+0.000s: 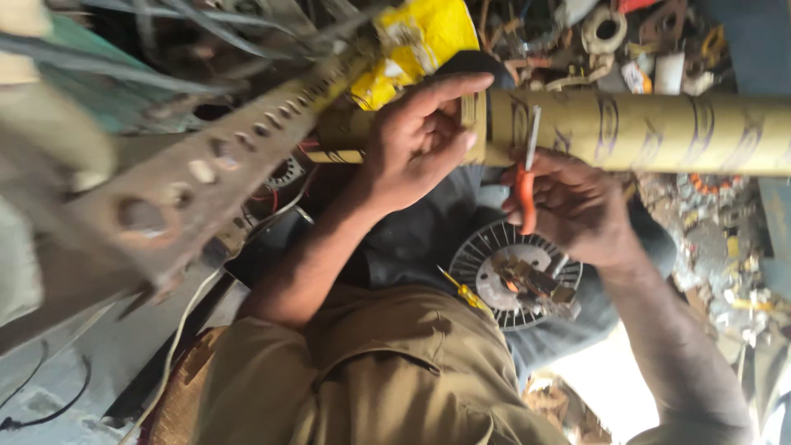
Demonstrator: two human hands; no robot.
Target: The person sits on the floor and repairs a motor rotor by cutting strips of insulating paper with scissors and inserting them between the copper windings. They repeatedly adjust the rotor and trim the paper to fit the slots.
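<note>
A long tan roll with purple marks lies across the upper middle and runs out of the right edge. My left hand grips its left part, with the thumb stretched along the top and the fingers curled against a cut edge. My right hand is just below the roll and holds orange-handled scissors. Their blades point up across the roll's face.
A round metal motor part with radial fins lies below my hands, with a yellow-handled screwdriver beside it. A rusty perforated angle bar slants across the left. A yellow bag and scrap metal parts crowd the top.
</note>
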